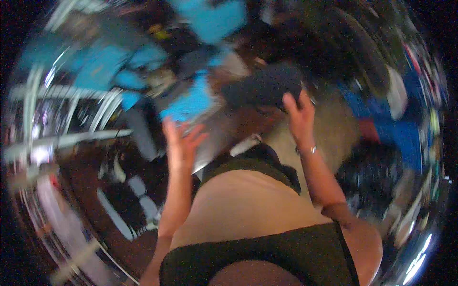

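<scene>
- Left hand (182, 144): at 9 o'clock from the picture's middle, fingers spread wide, palm turned inward, nothing in it.
- Right hand (300, 119): toward 2 o'clock, thumb and fingers closed on the right-hand edge of a dark grey bundle (261, 88); the far fingers are hidden.
- Dark grey bundle: at 1 o'clock, stretching from the right hand toward 10 o'clock of it; looks soft, blurred, exact kind can't be told. Well apart from the left hand.
- Shiny band (313, 149) on the right wrist.
- Blue piece (193, 99) at 11 o'clock, just beyond the left fingertips; whether they touch, can't tell.
- More blue: one large patch (214, 20) at 12 o'clock, another (98, 69) at 10.
- Dark strip (141, 132) at 9 o'clock, left of the left hand.
- White rails (71, 141) farther out at 9.
- Pale floor (331, 138) at 3 o'clock, right of the right forearm; dark heap (372, 167) beyond it, blurred.
- Person's own dark top (267, 245) at 6 o'clock.
- Heavy blur all round; small items unreadable.
</scene>
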`<action>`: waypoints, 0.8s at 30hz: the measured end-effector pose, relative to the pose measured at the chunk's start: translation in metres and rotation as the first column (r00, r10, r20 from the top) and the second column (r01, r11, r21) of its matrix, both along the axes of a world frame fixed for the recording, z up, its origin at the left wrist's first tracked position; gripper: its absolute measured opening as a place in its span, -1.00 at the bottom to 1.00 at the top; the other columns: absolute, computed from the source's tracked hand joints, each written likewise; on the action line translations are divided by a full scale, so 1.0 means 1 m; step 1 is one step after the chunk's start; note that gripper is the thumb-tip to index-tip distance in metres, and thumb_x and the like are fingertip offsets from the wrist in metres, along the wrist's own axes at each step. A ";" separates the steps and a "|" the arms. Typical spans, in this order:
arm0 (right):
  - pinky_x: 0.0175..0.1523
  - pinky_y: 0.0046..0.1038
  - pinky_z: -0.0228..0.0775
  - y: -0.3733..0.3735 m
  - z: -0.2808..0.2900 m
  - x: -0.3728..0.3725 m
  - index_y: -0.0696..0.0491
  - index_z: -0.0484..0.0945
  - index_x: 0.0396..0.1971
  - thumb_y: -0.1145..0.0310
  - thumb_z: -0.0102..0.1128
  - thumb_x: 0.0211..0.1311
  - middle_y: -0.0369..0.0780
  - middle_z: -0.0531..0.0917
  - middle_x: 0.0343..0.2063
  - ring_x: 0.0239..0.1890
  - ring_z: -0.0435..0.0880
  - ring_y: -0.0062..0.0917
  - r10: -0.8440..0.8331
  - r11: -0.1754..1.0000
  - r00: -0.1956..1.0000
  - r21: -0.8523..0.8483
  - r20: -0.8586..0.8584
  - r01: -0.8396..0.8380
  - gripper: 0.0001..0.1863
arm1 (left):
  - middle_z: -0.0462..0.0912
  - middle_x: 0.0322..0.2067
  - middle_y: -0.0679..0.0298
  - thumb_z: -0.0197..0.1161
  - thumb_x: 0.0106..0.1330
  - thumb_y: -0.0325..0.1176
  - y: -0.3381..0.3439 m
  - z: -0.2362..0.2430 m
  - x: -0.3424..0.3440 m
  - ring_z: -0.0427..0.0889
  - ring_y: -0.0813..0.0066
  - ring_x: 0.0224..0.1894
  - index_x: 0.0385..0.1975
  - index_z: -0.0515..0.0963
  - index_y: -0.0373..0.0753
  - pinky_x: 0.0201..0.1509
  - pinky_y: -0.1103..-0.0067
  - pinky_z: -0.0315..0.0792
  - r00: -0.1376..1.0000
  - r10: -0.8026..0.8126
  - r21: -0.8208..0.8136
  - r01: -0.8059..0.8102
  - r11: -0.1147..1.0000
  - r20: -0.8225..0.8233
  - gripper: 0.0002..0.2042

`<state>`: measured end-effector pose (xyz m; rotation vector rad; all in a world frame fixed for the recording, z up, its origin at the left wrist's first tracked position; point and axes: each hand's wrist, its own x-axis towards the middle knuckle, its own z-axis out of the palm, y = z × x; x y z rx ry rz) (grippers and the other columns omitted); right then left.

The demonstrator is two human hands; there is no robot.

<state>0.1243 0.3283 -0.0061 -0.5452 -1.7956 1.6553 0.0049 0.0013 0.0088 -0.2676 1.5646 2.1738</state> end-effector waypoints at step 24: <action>-0.41 -0.33 0.81 0.197 -0.221 0.167 0.16 0.51 -0.08 0.44 0.35 0.43 -0.18 0.71 -0.21 -0.34 0.76 -0.44 -0.763 0.610 0.545 0.111 0.348 0.784 -0.78 | 0.49 0.32 0.04 -0.01 0.60 0.30 -0.026 -0.007 -0.010 0.58 0.12 0.26 0.53 0.24 -0.07 0.26 0.25 0.47 0.970 -0.239 -0.351 0.242 0.905 0.055 -0.29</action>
